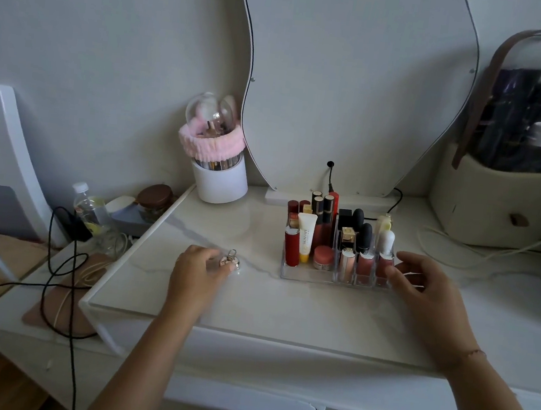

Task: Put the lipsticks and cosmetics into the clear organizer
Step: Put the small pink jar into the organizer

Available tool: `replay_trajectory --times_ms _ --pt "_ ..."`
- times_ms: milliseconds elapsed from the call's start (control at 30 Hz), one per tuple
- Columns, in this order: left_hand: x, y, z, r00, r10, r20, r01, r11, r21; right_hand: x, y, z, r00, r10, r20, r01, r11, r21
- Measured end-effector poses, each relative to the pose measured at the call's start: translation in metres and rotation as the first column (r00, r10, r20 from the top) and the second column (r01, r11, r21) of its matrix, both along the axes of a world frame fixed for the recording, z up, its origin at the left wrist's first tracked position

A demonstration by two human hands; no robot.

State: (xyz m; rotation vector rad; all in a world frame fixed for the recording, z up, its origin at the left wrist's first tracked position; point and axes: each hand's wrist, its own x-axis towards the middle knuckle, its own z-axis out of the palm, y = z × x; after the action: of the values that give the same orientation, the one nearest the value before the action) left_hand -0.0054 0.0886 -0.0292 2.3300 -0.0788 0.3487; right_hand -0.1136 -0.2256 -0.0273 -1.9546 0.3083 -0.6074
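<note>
The clear organizer (305,274) stands on the white marble tabletop (269,301), filled with several upright lipsticks and cosmetics: a red lipstick (291,247), a white tube (305,238), a small pink jar (323,257) and pink glosses (365,265) in the front row. My right hand (421,284) rests against the organizer's right front corner, fingers spread, touching its side. My left hand (197,269) lies on the table to the left, fingertips closed on a small clear item with a metal clip (230,260).
A white brush holder (219,179) with a pink band and clear dome stands at the back left. A curved mirror (352,80) leans behind the organizer. A beige cosmetic case (496,198) sits at the right. Black cables (62,269) and bottles lie on the lower shelf to the left.
</note>
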Motion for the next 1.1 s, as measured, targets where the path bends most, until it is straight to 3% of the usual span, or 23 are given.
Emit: replay_trajectory --times_ms 267,433,700,900,1100 --pt "0.002 -0.006 0.002 0.993 -0.106 -0.059 0.098 0.989 -0.114 -0.001 0.001 0.001 1.0 -0.006 -0.011 0.006 1.0 -0.018" --pt "-0.006 -0.013 0.0 0.997 -0.078 -0.019 0.075 0.989 -0.125 -0.002 0.001 0.001 1.0 -0.003 -0.012 0.002 1.0 -0.015" --pt "-0.007 -0.027 0.001 0.981 -0.189 -0.032 0.189 0.982 0.015 -0.002 0.002 0.002 1.0 -0.001 -0.009 0.001 1.0 -0.019" --pt "-0.012 -0.03 0.005 0.977 -0.203 -0.071 0.194 0.974 -0.122 -0.002 0.001 0.002 1.0 0.007 -0.005 -0.007 1.0 -0.013" --pt "-0.031 -0.059 0.015 0.981 -0.181 0.072 0.194 0.935 -0.298 0.0 0.0 -0.002 1.0 -0.002 0.009 0.001 1.0 0.012"
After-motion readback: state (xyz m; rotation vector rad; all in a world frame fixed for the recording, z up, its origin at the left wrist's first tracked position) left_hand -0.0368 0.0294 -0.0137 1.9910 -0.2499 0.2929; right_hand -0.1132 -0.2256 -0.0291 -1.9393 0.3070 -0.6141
